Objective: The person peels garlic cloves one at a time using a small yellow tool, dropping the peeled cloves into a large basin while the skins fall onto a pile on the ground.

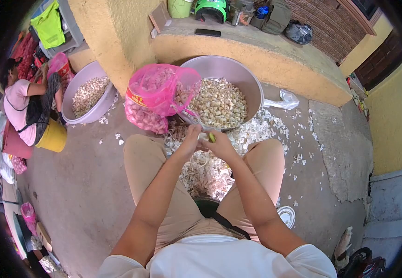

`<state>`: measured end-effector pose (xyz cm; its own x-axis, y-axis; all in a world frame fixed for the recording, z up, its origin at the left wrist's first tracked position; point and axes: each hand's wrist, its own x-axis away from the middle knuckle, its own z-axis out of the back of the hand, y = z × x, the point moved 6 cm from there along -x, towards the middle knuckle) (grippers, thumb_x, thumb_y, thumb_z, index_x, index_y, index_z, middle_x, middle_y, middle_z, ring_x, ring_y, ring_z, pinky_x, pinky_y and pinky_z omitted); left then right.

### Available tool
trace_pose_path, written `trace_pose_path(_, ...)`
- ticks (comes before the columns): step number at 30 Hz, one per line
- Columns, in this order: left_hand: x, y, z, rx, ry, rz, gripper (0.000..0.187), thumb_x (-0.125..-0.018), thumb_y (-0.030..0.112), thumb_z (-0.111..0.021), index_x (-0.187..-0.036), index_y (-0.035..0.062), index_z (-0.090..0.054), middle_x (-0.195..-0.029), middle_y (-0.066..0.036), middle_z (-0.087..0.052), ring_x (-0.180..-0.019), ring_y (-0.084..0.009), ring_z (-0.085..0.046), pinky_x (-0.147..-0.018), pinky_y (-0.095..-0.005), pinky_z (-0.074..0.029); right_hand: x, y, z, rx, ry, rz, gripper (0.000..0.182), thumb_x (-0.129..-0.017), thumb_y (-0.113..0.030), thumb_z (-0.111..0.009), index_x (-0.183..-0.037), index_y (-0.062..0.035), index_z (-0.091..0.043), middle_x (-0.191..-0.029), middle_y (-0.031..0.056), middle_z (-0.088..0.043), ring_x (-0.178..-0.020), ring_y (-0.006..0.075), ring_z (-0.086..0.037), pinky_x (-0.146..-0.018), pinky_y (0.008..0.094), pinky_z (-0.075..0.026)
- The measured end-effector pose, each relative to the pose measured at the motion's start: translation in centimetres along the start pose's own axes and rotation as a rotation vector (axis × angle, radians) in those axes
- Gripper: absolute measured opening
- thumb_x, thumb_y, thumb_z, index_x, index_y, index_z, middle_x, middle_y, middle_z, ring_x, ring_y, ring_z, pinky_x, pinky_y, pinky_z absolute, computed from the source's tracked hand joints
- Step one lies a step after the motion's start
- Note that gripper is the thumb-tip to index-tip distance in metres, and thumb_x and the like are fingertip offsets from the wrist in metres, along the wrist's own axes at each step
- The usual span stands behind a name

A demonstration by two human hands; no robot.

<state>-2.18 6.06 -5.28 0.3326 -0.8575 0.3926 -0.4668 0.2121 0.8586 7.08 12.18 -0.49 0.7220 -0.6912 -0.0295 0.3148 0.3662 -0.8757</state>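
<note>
My left hand point(191, 141) and my right hand point(221, 147) meet above my knees, at the near rim of a large pale basin point(252, 76). My left fingers are closed round a small whitish piece point(203, 136), which looks like garlic. Held in my right hand is a small tool with a yellow-green handle point(212, 137); any blade is hidden. Garlic cloves point(219, 103) fill the bottom of the basin. A pink mesh bag point(146, 113) of garlic leans on the basin's left side, its loose top lying over the rim.
Papery garlic skins point(210, 173) cover the floor between and beyond my legs. To the left, a person point(22, 102) sits on a yellow bucket point(53, 136) by a second basin point(94, 111) of garlic. A low ledge point(275, 67) runs behind, bearing a green helmet point(211, 10).
</note>
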Motion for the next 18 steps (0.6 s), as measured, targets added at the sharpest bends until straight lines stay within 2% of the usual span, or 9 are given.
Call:
trace_pose_path(2, 0.1, 0.6, -0.2, -0.018, -0.018, -0.031, 0.039, -0.087, 0.047, -0.037, -0.105, 0.0127, -0.038, -0.096, -0.004, -0.046, -0.062, -0.0165, -0.054, -0.051, -0.0303, -0.047, -0.3, 1.4, 0.2, -0.200, 0.076, -0.154, 0.032, -0.076, -0.030, -0.060, -0.091, -0.0013, -0.057, -0.073, 0.0163, -0.060, -0.067, 0.0265, -0.058, -0.061, 0.0355, -0.043)
trace_pose_path(5, 0.7, 0.0, -0.9, 0.019, -0.200, 0.079, 0.039, -0.087, 0.047, -0.037, -0.105, 0.0116, -0.040, -0.090, -0.004, -0.047, -0.060, -0.0145, -0.052, -0.047, -0.0287, -0.045, -0.2, 1.0, 0.8, -0.024, 0.128, -0.149, 0.028, -0.078, -0.028, -0.057, -0.088, -0.0021, -0.056, -0.068, 0.0191, -0.057, -0.064, 0.0315, -0.056, -0.058, 0.0374, -0.042)
trace_pose_path(8, 0.5, -0.2, -0.7, -0.087, -0.150, 0.058, 0.038, -0.088, 0.043, -0.038, -0.105, 0.0099, -0.043, -0.083, -0.003, -0.047, -0.056, -0.0122, -0.048, -0.044, -0.0277, -0.043, -0.1, 0.6, 1.1, 0.190, 0.232, -0.073, 0.024, -0.080, -0.026, -0.055, -0.086, -0.0027, -0.056, -0.064, 0.0208, -0.054, -0.059, 0.0353, -0.053, -0.056, 0.0387, -0.041)
trace_pose_path(11, 0.2, 0.0, -0.6, -0.211, -0.084, -0.058, 0.036, -0.090, 0.039, -0.037, -0.107, 0.0078, -0.043, -0.079, -0.003, -0.047, -0.052, -0.0107, -0.046, -0.041, -0.0264, -0.041, 0.1, 0.3, 1.2, 0.158, 0.304, -0.045, 0.025, -0.080, -0.026, -0.054, -0.084, -0.0012, -0.055, -0.064, 0.0208, -0.053, -0.057, 0.0383, -0.049, -0.055, 0.0405, -0.040)
trace_pose_path(14, -0.6, -0.6, -0.2, -0.256, -0.075, -0.135, 0.034, -0.091, 0.036, -0.035, -0.104, 0.0056, -0.044, -0.078, -0.003, -0.047, -0.049, -0.0095, -0.044, -0.039, -0.0241, -0.040, -0.4, 4.0, 0.2, -0.086, 0.353, -0.193, 0.028, -0.080, -0.028, -0.055, -0.079, 0.0006, -0.054, -0.060, 0.0160, -0.054, -0.051, 0.0308, -0.051, -0.051, 0.0376, -0.040)
trace_pose_path(18, 0.1, 0.4, -0.5, -0.322, -0.028, -0.176, 0.033, -0.091, 0.034, -0.034, -0.103, 0.0040, -0.044, -0.076, -0.004, -0.049, -0.047, -0.0092, -0.044, -0.037, -0.0224, -0.039, -0.2, 2.9, 0.1, -0.422, 0.168, -0.348, 0.029, -0.081, -0.029, -0.056, -0.076, -0.0007, -0.052, -0.054, 0.0055, -0.049, -0.044, 0.0145, -0.047, -0.040, 0.0294, -0.036)
